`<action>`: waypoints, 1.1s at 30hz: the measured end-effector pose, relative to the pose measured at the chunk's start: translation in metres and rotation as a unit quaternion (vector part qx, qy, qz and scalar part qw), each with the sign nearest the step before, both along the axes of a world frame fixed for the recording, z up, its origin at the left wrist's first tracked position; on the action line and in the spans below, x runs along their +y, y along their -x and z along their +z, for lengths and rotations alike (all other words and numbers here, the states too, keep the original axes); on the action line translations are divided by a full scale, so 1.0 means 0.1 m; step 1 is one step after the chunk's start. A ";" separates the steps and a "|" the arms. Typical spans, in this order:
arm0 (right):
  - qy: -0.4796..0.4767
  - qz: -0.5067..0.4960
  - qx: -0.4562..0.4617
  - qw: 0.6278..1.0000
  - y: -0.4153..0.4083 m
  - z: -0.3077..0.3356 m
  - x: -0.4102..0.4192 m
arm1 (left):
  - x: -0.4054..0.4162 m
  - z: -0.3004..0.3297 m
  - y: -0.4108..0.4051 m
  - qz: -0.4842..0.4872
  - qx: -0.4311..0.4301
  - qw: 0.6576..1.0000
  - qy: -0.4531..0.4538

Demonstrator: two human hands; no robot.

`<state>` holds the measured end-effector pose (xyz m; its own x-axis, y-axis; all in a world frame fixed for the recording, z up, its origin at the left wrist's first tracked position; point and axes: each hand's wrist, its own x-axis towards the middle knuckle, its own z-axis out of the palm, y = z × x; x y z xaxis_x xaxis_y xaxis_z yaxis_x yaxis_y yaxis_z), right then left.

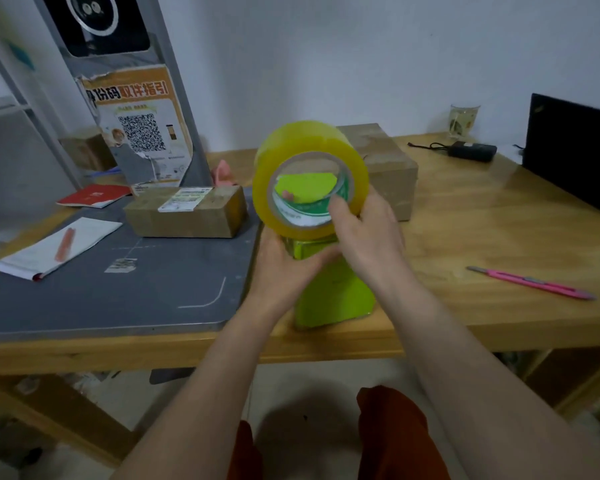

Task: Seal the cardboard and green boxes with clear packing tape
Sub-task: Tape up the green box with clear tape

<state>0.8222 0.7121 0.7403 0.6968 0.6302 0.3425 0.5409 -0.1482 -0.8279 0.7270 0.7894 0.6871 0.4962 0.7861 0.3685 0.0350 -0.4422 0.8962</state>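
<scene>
Visibly two cardboard boxes (187, 212) (one green box (333, 292)).

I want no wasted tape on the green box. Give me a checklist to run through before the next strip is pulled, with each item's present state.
1. Tape roll in hand: ok. The right hand grips it, thumb inside the core.
2. Green box steadied: ok. The left hand holds its upper part, and it stands on the wooden table.
3. Free tape end found: cannot tell, no loose end shows.
4. Box flaps closed: cannot tell, the roll hides the top.
5. Pink utility knife ready for cutting: ok, it lies on the table to the right.
6. Cardboard boxes sealed: cannot tell from here.
</scene>
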 end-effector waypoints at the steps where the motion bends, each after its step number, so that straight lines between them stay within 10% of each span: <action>1: 0.009 0.000 -0.014 1.000 0.03 0.01 0.01 | 0.05 0.01 -0.01 -0.015 -0.020 1.000 0.004; 20: -0.046 -0.121 -0.033 0.991 -1.15 -0.03 -0.31 | 0.20 -0.15 0.22 0.019 0.056 0.985 -0.165; 29: -0.048 -0.078 0.214 0.973 -1.06 -0.67 -0.26 | 0.12 -0.20 0.14 0.048 0.041 0.983 -0.174; 33: -0.127 -0.006 0.525 0.841 -0.74 -0.83 -0.19 | 0.02 -0.27 0.05 0.096 0.017 0.983 -0.154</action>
<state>0.8966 0.6930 0.6571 0.7042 0.6212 -0.3438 -0.5092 0.1045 -0.8543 0.7221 0.7913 0.6606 0.3657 0.7201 0.5897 0.1709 -0.6748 0.7179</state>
